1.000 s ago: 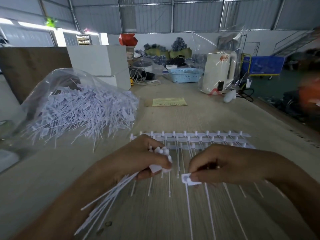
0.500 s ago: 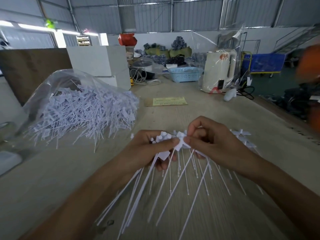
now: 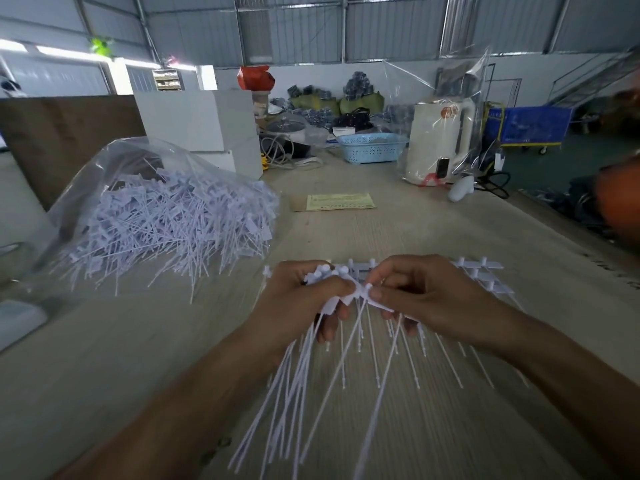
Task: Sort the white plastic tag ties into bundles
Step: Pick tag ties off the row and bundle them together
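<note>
Tag ties in the bag [image 3: 162, 216] lie far left. The laid row [image 3: 485, 275] runs left-right beyond the hands. The left hand [image 3: 298, 299] grips a bundle [image 3: 304, 375], tails toward the near side; the right hand [image 3: 419, 292], touching it, pinches one tie's head [image 3: 367, 289].

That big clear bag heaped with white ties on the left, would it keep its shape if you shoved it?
Probably not. The clear bag looks thin and crumpled, so it would likely buckle instead of sliding as one piece. The heap of ties lies loose and already spills from its open mouth onto the table; a push would probably scatter more. The thin strands suggest the heap is light.
</note>
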Tool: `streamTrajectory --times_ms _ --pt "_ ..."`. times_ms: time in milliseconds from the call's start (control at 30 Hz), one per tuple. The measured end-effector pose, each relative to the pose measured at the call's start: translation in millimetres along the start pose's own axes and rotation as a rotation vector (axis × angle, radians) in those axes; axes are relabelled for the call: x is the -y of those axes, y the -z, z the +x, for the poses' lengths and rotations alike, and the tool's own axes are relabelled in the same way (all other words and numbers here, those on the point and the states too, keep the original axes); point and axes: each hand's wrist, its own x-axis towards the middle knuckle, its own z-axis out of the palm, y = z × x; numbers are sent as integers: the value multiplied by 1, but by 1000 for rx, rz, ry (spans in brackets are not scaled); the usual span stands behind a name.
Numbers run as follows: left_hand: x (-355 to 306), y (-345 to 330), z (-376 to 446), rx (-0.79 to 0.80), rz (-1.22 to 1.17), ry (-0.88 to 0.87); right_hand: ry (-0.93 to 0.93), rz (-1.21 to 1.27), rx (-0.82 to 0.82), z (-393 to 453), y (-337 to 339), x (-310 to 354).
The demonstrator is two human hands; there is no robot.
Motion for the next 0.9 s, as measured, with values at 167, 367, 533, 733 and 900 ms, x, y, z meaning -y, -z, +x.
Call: streamTrajectory --times_ms 167,367,533,733,900 --pt "-1 4 1 -28 -18 45 76 -98 -9 0 -2 -4" --pt "-4 21 4 134 70 273 305 -528 7 0 -11 -10" --pt "-8 46 5 126 230 129 113 -286 576 -9 32 -11" --pt "-4 22 3 231 171 -37 159 -78 -8 5 2 -18" --pt "-2 6 -1 257 202 -87 84 -69 -35 2 -18 -15"
